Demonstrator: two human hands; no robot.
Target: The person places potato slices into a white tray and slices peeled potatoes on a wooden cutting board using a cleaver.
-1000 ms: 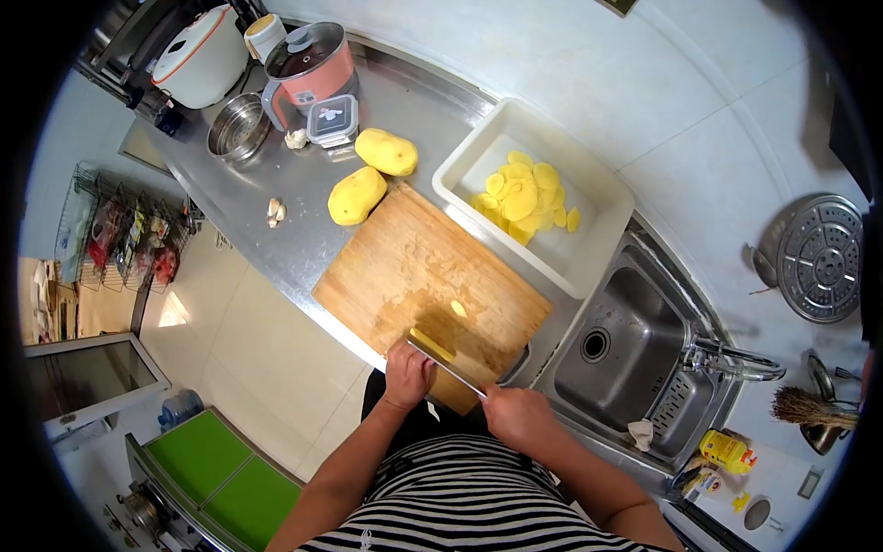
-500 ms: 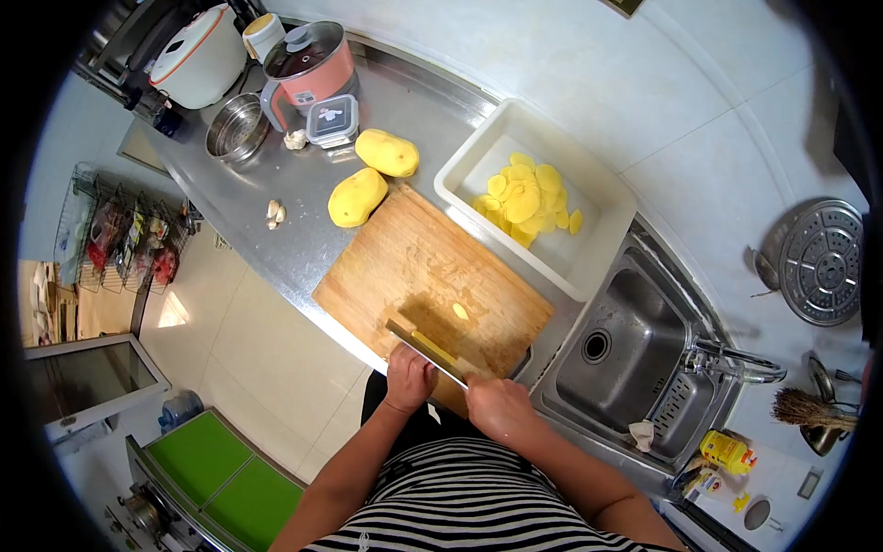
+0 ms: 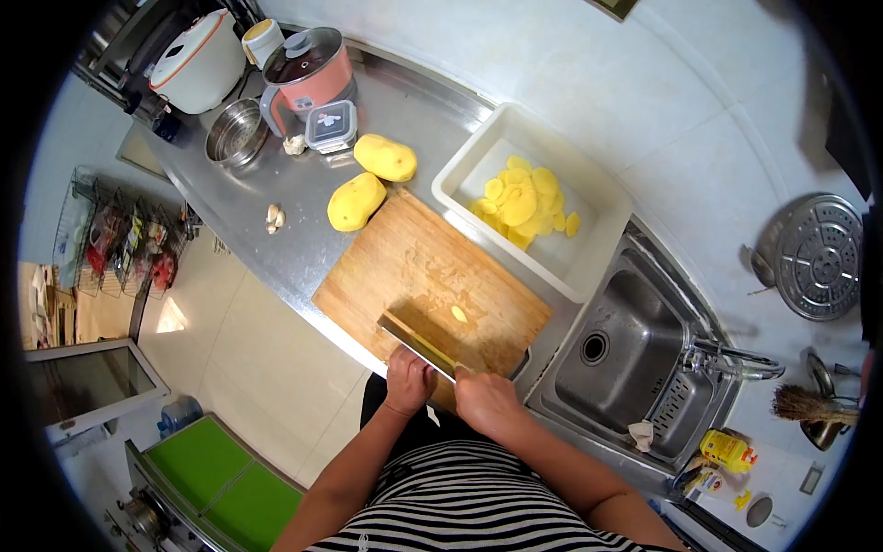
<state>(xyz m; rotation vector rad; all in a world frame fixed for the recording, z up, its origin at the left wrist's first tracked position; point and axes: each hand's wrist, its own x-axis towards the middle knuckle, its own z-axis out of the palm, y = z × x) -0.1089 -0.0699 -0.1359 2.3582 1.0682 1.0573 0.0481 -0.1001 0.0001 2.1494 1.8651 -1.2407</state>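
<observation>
My right hand grips the handle of a kitchen knife, whose wide blade slants across the near part of the wooden cutting board. My left hand is closed with curled fingers right beside the blade, on a peeled potato that the hand and knife mostly hide. A yellow edge of potato shows along the blade's far side. One small potato slice lies loose on the wet board. Two whole peeled potatoes, one nearer and one farther, rest past the board's far left corner.
A white tub with potato slices stands behind the board. To the right is a steel sink with a faucet. Garlic cloves, a lidded container, a steel bowl and a pink pot stand left.
The knife has shifted slightly up and to the left, with my right hand moving along. My left hand stays nearly in place. The loose slice has not moved on the board.
</observation>
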